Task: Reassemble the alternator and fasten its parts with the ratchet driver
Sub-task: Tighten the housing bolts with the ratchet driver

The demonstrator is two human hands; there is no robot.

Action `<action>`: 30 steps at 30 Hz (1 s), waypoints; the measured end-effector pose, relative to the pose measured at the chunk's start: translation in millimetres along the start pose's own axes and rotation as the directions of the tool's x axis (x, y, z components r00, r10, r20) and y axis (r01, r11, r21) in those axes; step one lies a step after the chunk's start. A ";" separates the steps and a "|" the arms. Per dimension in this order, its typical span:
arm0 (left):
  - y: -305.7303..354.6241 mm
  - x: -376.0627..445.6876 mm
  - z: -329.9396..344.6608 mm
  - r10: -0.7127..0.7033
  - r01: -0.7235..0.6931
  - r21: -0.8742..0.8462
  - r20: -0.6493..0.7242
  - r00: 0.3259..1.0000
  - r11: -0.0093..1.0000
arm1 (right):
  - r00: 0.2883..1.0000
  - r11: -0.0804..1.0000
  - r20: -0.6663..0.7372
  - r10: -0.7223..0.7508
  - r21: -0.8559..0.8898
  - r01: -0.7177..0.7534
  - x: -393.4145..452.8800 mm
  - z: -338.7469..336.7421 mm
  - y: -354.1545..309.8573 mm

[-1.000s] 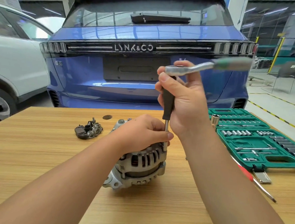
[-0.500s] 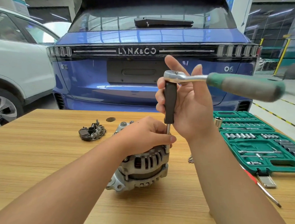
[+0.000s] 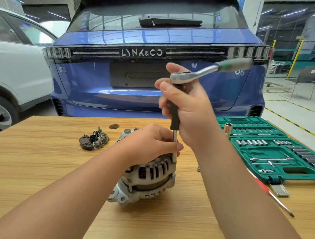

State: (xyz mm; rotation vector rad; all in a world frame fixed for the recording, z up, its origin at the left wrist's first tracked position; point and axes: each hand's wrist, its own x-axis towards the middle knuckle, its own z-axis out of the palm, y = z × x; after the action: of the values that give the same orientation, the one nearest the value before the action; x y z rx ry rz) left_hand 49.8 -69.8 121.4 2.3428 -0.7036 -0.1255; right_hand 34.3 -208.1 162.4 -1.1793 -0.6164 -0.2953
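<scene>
In the head view, the alternator (image 3: 147,178) is being steadied on the wooden table (image 3: 33,168) at the lower centre of the frame, tilted on its mounting lugs; it is being gripped from above by the left hand (image 3: 148,142), whose fingers are being curled over the top of the housing with the thumb lying against the steel shaft of the tool; the ratchet driver (image 3: 191,75) is being held upright above the alternator's right edge, its black extension grip being clasped by the right hand (image 3: 191,111) at the centre of the frame, fingers wrapped round it; its green handle is being blurred toward the upper right; a detached rectifier part (image 3: 94,141) is lying to the left of centre; an open green socket case (image 3: 278,153) is sitting at the right edge; a blue car (image 3: 100,84) is filling the background.
</scene>
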 end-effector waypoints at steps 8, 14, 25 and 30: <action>1.5 -1.2 -0.6 -0.014 0.015 0.012 -0.016 1.000 1.000 | 0.988 0.978 0.097 -0.123 0.178 0.105 2.5 -4.1 10.7; 2.2 -0.6 -0.6 -0.027 0.026 -0.013 -0.027 0.999 1.000 | 0.992 0.987 0.108 -0.062 0.152 0.046 2.3 -3.5 6.2; 1.5 0.5 -0.8 0.004 -0.004 0.000 -0.034 0.999 1.000 | 0.988 0.990 -0.114 0.108 0.101 -0.097 5.0 -2.4 -5.1; 3.5 -3.4 -1.5 -0.006 0.005 -0.048 -0.024 1.000 0.999 | 0.974 0.970 0.027 -0.224 -0.087 0.226 0.8 6.0 3.8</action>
State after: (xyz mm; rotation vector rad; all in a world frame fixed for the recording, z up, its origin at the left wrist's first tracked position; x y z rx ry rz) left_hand 45.7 -69.3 124.4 2.2965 -0.6755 -0.1150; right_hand 35.2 -201.2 161.4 -1.2000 -0.7605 -0.5102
